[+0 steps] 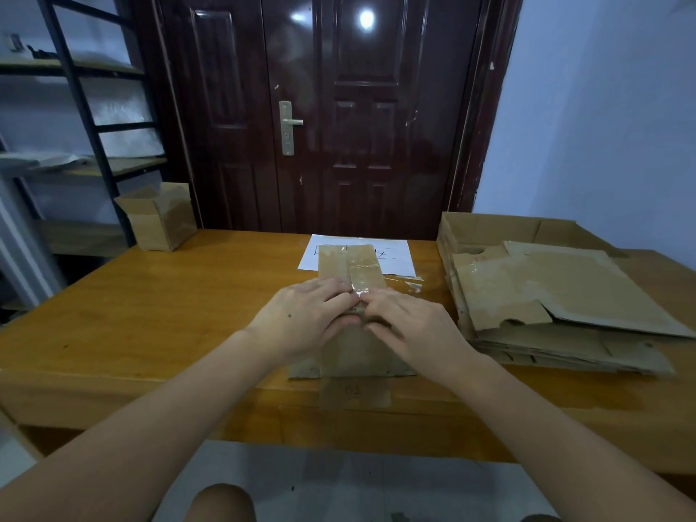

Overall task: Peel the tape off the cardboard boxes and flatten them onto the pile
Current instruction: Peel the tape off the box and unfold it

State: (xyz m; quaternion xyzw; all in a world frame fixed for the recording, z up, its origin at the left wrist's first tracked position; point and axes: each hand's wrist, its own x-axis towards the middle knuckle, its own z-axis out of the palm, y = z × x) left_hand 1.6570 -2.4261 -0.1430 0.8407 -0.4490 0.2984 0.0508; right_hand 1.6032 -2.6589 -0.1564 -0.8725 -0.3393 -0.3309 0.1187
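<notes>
We pinch the tape (359,295) between both hands' fingers (341,303); the box (352,356) runs lengthwise away from us, pile (557,295) to its right.

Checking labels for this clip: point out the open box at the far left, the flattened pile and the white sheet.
open box (160,220), head view, on its front wall.
flattened pile (557,292), head view, on the top sheet.
white sheet (399,256), head view, on its bare right part.
</notes>
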